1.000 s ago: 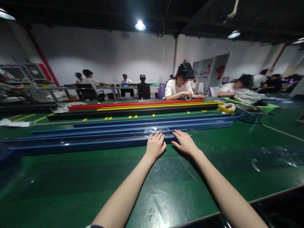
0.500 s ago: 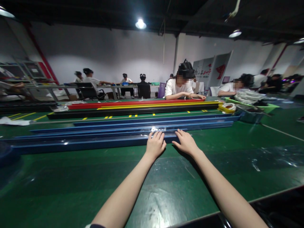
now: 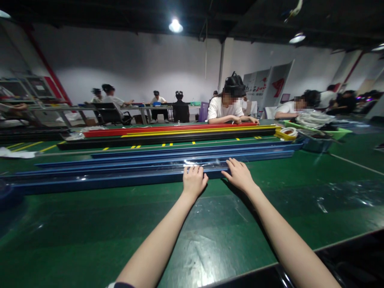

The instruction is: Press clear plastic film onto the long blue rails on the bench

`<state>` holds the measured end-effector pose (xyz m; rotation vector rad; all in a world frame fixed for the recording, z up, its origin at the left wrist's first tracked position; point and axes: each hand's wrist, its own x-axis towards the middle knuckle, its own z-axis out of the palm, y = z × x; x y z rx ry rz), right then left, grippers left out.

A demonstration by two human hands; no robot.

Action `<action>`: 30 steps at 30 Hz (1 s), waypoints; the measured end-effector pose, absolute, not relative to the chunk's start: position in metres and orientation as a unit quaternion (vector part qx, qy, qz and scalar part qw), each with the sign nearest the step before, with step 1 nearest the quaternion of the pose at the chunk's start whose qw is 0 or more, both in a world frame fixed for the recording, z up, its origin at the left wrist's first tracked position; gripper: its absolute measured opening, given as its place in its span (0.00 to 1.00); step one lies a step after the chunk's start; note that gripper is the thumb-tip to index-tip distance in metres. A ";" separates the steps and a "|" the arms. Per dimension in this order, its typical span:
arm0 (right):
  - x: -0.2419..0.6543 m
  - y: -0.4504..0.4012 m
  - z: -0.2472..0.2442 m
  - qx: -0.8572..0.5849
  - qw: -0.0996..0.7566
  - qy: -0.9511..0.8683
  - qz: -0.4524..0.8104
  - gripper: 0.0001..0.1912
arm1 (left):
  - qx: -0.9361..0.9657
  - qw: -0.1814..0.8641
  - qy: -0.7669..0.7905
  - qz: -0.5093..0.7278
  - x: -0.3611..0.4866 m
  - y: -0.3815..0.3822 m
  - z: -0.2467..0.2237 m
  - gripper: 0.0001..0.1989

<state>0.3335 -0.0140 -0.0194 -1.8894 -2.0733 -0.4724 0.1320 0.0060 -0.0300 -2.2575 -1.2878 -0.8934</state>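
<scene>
A long blue plastic channel strip (image 3: 105,182) runs across the table in front of me, with shiny clear film (image 3: 168,166) along its inside. My left hand (image 3: 193,182) rests on the strip, its fingers laid over the top and the thumb to the right. Near the strip's right end, my right hand (image 3: 240,174) lies with fingers stretched out and thumb apart. Neither hand is wrapped round the strip; the undersides of the fingers are hidden. More blue strips (image 3: 270,155) lie just beyond, parallel to it.
Red (image 3: 144,131), yellow (image 3: 192,131) and black strips (image 3: 90,144) lie farther across the green table (image 3: 144,232). Right of them stand a yellow box (image 3: 286,138) and a green crate (image 3: 345,133) with white coils (image 3: 315,119). A person (image 3: 226,108) leans on the far side.
My right hand has shifted slightly right and away from me along the strip. My left hand has moved a little to the left, so the gap between them is wider.
</scene>
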 end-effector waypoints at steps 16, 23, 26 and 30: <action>0.314 -0.019 -0.019 -0.637 0.123 -0.745 -0.153 0.30 | -0.835 0.183 -0.412 -0.316 0.131 0.012 -0.036 0.16; 0.317 -0.021 -0.012 -0.621 0.135 -0.759 -0.140 0.24 | -0.836 0.179 -0.418 -0.307 0.131 0.011 -0.036 0.16; 0.329 -0.021 -0.008 -0.635 0.139 -0.747 -0.143 0.24 | -0.831 0.180 -0.423 -0.313 0.131 0.011 -0.036 0.15; 0.341 -0.020 -0.008 -0.657 0.131 -0.727 -0.147 0.23 | -0.820 0.181 -0.435 -0.326 0.132 0.010 -0.035 0.13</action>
